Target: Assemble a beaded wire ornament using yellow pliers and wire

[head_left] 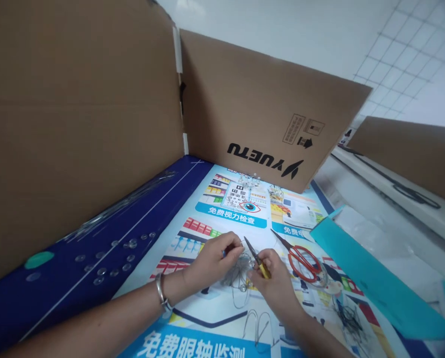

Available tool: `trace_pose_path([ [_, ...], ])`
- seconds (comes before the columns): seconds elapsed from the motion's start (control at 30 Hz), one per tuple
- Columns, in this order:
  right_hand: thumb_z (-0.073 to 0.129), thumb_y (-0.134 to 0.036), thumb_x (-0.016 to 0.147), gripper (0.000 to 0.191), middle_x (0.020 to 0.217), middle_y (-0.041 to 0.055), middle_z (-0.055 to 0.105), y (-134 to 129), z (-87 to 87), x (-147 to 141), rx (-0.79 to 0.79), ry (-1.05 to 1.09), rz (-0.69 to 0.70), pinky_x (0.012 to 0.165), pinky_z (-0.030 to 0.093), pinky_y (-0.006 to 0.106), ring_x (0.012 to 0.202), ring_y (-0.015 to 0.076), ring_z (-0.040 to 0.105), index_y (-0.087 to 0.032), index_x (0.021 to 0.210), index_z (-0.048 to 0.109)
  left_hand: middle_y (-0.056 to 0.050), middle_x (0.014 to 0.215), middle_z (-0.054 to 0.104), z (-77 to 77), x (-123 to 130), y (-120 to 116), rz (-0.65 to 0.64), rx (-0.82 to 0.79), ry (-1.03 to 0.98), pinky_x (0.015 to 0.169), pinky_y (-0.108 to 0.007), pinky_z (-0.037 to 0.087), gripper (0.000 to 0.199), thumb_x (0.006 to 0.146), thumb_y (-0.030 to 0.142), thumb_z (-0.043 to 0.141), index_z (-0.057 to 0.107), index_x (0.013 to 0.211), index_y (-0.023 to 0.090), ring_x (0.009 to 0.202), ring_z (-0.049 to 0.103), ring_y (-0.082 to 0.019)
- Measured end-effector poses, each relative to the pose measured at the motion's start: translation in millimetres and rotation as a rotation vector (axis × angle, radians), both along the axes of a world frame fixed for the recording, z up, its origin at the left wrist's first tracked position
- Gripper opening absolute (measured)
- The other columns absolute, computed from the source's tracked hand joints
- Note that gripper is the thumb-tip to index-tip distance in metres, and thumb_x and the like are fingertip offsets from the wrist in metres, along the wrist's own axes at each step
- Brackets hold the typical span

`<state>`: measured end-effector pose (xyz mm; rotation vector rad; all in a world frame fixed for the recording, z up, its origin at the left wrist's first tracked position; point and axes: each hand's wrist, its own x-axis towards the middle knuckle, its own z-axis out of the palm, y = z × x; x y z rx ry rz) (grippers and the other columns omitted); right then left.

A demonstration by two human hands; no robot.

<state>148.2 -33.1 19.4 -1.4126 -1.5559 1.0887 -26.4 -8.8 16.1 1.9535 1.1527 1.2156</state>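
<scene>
Near the centre, the left hand pinches what looks like thin wire, probably steadying it for the yellow-handled tool clasped in the right hand; the hands are apart. A wire tangle lies within reach beneath; red-handled scissors sit aside.

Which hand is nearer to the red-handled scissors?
Right. The right hand is just left of the red-handled scissors; the left hand is farther left, beyond the right hand.
</scene>
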Motion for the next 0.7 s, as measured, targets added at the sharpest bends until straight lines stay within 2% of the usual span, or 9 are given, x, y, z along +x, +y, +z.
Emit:
trace_pose_path([
  [0.17, 0.059, -0.025, 0.070, 0.018, 0.075, -0.0022, 0.053, 9, -1.0, -8, -0.005, 0.085, -0.024, 0.061, 0.043, 0.024, 0.069, 0.0139, 0.053, -0.022, 0.082, 0.045, 0.003, 0.067, 0.053, 1.1, -4, 1, -0.008, -0.041, -0.093, 0.057, -0.022, 0.040, 0.006, 0.081, 0.014, 0.049, 0.052, 0.076, 0.016, 0.061, 0.049, -0.011],
  [0.3, 0.059, -0.026, 0.072, 0.016, 0.080, 0.0004, 0.054, 19, -0.2, -9, -0.011, 0.131, -0.005, 0.068, 0.043, 0.026, 0.075, 0.0149, 0.052, -0.019, 0.085, 0.052, 0.002, 0.070, 0.057, 3.0, -5, 2, -0.038, -0.071, -0.141, 0.059, -0.022, 0.041, 0.010, 0.081, 0.012, 0.046, 0.054, 0.083, 0.017, 0.064, 0.052, -0.012],
  [0.5, 0.061, -0.025, 0.072, 0.019, 0.083, -0.0008, 0.055, 28, -4.6, -9, -0.048, 0.146, 0.055, 0.069, 0.041, 0.024, 0.076, 0.0138, 0.050, -0.021, 0.089, 0.054, 0.000, 0.079, 0.063, 2.9, -8, 5, -0.055, -0.075, -0.118, 0.063, -0.022, 0.043, 0.016, 0.082, 0.012, 0.048, 0.059, 0.091, 0.018, 0.070, 0.056, -0.012],
  [0.7, 0.059, -0.024, 0.076, 0.014, 0.075, -0.0028, 0.050, 29, -11.3, -3, -0.053, 0.100, 0.113, 0.065, 0.039, 0.023, 0.070, 0.0118, 0.047, -0.021, 0.087, 0.052, 0.000, 0.078, 0.064, -5.7, -8, 9, -0.075, -0.011, -0.082, 0.065, -0.022, 0.044, 0.013, 0.083, 0.014, 0.051, 0.063, 0.082, 0.018, 0.071, 0.058, -0.011],
])
